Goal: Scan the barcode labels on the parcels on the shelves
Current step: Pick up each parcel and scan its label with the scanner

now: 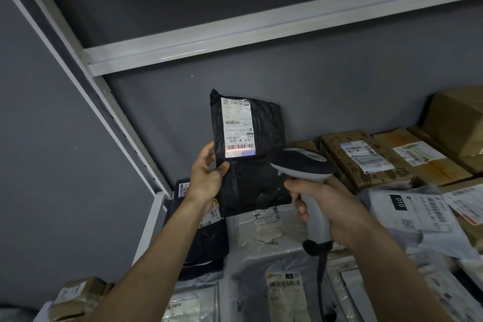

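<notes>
My left hand (207, 175) grips the left edge of a black plastic mailer (256, 172) and holds it upright above the shelf. Its white shipping label (237, 127) faces me, upside down. A red scan line falls across the barcode at the label's lower end. My right hand (325, 206) grips the handle of a white and black barcode scanner (304, 165), whose head points left at the label from close by. A dark cable hangs from the scanner's handle.
The shelf below holds several parcels: grey and clear poly bags (274, 238), a black bag (206, 243), cardboard boxes (366, 159) at the right and a small box (78, 295) at the lower left. A white shelf beam (235, 39) runs overhead; a white upright (104, 104) stands at left.
</notes>
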